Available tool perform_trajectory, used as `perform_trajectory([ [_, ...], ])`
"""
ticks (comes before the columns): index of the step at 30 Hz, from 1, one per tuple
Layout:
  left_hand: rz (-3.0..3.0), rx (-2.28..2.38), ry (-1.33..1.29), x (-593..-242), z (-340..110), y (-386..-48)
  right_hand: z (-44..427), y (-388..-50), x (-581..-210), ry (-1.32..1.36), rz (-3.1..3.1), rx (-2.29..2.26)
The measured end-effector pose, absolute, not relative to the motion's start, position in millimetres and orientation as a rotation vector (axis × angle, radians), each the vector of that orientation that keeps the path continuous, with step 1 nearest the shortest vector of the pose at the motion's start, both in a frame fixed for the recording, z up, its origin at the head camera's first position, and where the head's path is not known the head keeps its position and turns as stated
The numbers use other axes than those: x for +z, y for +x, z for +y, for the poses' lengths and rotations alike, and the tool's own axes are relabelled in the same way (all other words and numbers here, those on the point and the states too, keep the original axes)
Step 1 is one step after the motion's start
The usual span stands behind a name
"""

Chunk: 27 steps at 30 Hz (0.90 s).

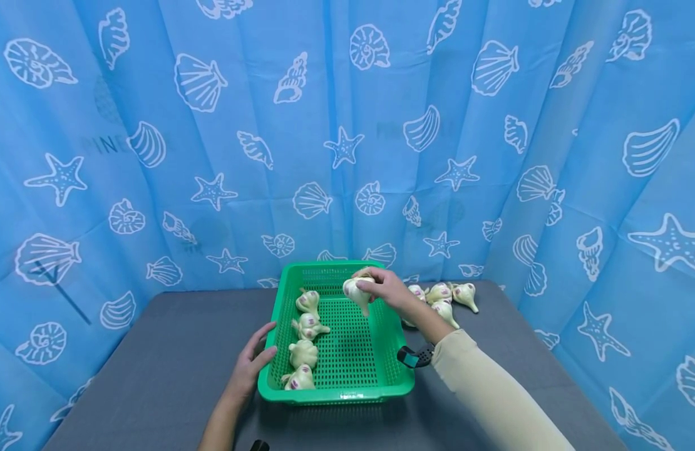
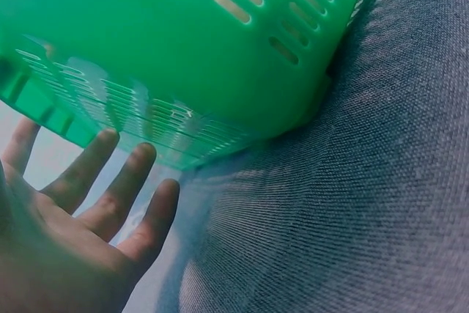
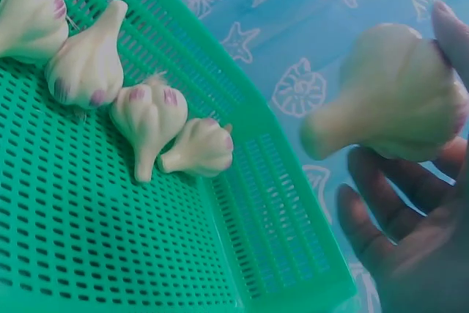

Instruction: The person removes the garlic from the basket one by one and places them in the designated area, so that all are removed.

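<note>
A garlic bulb (image 1: pixel 359 293) is gripped by my right hand (image 1: pixel 384 288) above the far right part of the green basket (image 1: pixel 347 394); the right wrist view shows the bulb (image 3: pixel 396 89) between thumb and fingers (image 3: pixel 366 232). Several bulbs (image 1: pixel 303 354) lie in a row along the basket's left side, close together in the right wrist view (image 3: pixel 150 115). My left hand (image 1: pixel 248 363) is at the basket's left rim, fingers extended. In the left wrist view, the spread fingers of that hand (image 2: pixel 80 225) are beside the basket's outer wall (image 2: pixel 168 49).
More garlic bulbs (image 1: pixel 442 300) lie in a group on the grey tabletop (image 1: pixel 184 351), right of the basket and partly behind my right forearm. A blue curtain (image 1: pixel 347 125) with white shell prints hangs behind the table. A dark band (image 1: pixel 415 356) is at my right wrist.
</note>
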<state>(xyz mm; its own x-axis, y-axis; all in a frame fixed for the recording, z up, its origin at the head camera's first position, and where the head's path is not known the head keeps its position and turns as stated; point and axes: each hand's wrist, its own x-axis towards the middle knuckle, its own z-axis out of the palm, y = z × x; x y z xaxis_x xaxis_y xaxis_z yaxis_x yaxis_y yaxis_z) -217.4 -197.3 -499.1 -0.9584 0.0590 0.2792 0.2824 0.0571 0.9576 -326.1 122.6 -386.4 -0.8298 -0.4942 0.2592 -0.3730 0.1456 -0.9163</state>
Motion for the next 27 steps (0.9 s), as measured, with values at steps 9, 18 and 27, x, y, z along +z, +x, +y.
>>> perform_trajectory([
  [9, -2.154, -2.042, -0.333, -502.5, -197.5, -220.1, 153.6, -316.8, -385.8, -0.673, 2.468, -1.980],
  [18, -2.160, -2.038, -0.335, -502.2, -198.7, -219.4, 178.4, -299.8, -383.8, -0.484, 2.572, -2.123],
  [27, -2.154, -2.034, -0.327, -501.9, -197.8, -219.3, 200.6, -286.7, -396.5, -0.380, 2.745, -2.028],
])
